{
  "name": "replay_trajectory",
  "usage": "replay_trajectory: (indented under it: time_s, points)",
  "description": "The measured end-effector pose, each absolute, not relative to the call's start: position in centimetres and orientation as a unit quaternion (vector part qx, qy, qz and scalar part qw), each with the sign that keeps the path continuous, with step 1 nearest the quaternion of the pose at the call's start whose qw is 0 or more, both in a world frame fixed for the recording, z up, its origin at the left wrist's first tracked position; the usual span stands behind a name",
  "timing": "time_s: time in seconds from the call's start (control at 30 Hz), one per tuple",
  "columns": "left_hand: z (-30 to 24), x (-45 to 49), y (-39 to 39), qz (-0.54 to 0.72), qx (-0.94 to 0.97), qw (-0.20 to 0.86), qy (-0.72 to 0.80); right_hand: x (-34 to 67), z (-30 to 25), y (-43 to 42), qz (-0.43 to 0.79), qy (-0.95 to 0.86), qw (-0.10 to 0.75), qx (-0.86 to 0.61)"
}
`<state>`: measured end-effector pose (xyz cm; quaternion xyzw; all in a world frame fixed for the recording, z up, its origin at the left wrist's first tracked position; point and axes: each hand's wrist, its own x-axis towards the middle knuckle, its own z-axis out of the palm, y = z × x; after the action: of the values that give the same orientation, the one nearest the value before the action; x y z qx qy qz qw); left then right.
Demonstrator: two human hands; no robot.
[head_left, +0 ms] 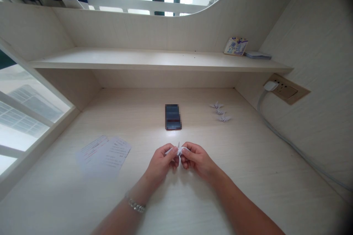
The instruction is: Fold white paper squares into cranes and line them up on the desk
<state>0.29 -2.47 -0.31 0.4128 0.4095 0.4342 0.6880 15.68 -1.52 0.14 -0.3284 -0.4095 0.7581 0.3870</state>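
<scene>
My left hand (162,161) and my right hand (197,159) meet over the middle of the pale wooden desk (248,161). Both pinch a small folded white paper piece (179,150) between their fingertips, its point sticking up. A bracelet sits on my left wrist. Just beyond the hands lies a dark phone (173,116), flat on the desk. Three small folded paper cranes (220,111) stand in a row to the right of the phone.
Printed paper slips (106,152) lie at the left of the desk. A shelf (138,58) above holds a colourful card (235,46) and a flat stack (257,55). A wall socket (286,89) with a plugged grey cable (286,141) is at the right.
</scene>
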Motion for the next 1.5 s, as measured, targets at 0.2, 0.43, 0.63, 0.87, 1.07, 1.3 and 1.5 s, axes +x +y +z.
replay_trajectory:
  time_s: [0.2, 0.43, 0.63, 0.87, 1.07, 1.3, 1.5]
  points:
    - [0.2, 0.5, -2.6, 0.437, 0.395, 0.709, 0.387, 15.3, 0.1, -1.6, 0.788, -0.358, 0.399, -0.302]
    - [0.3, 0.5, -2.6, 0.449, 0.404, 0.706, 0.369, 15.2, 0.0, -1.6, 0.814, -0.310, 0.409, -0.273]
    - [0.0, 0.3, -2.5, 0.460, 0.396, 0.700, 0.376, 15.3, -0.1, -1.3, 0.810, -0.307, 0.399, -0.301]
    - [-0.2, 0.1, -2.4, 0.469, 0.399, 0.672, 0.411, 15.9, -0.4, -0.8, 0.788, -0.299, 0.397, -0.364]
    - [-0.3, 0.0, -2.3, 0.458, 0.411, 0.668, 0.418, 16.2, -0.3, -0.7, 0.785, -0.303, 0.400, -0.364]
    - [-0.2, -0.1, -2.1, 0.465, 0.395, 0.678, 0.411, 16.5, -0.6, -0.5, 0.775, -0.315, 0.413, -0.360]
    - [-0.4, 0.1, -2.1, 0.465, 0.438, 0.633, 0.437, 16.3, -0.6, -0.4, 0.731, -0.314, 0.431, -0.425]
